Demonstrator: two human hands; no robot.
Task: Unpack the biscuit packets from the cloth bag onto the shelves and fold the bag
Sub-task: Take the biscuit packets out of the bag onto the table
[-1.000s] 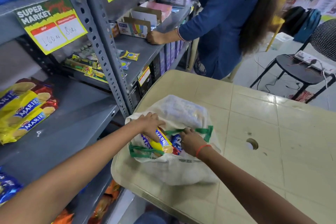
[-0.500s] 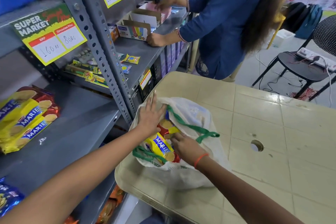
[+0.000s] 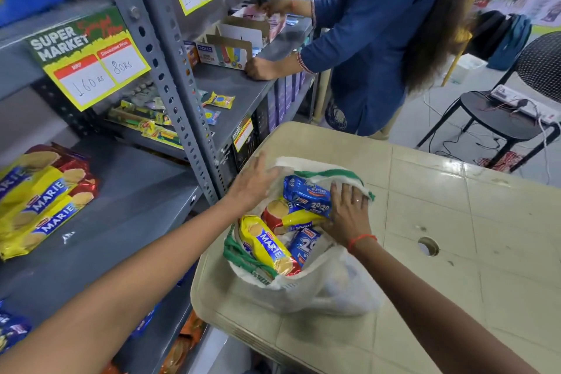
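Observation:
A white cloth bag [image 3: 303,294] with green handles lies on the beige table [image 3: 455,252] with its mouth spread wide. Inside it I see a yellow Marie packet [image 3: 267,247], a second Marie packet [image 3: 288,215] and two blue 20-20 packets [image 3: 306,196]. My left hand [image 3: 255,182] lies flat with its fingers apart against the bag's far left rim. My right hand [image 3: 346,215] rests with its fingers spread on the right rim and green handle, its thumb beside the upper blue packet. A few Marie packets [image 3: 39,200] are stacked on the grey shelf [image 3: 127,206] at the left.
A perforated shelf post [image 3: 182,118] stands between the shelf and the table. Another person in blue [image 3: 379,39] works at the farther shelf. A black chair [image 3: 501,118] with a power strip stands at the back right. The table has a round hole [image 3: 427,246].
Both hands have slid outward to the bag's rims, which spread its mouth wider. More packets show now, among them the upper blue one.

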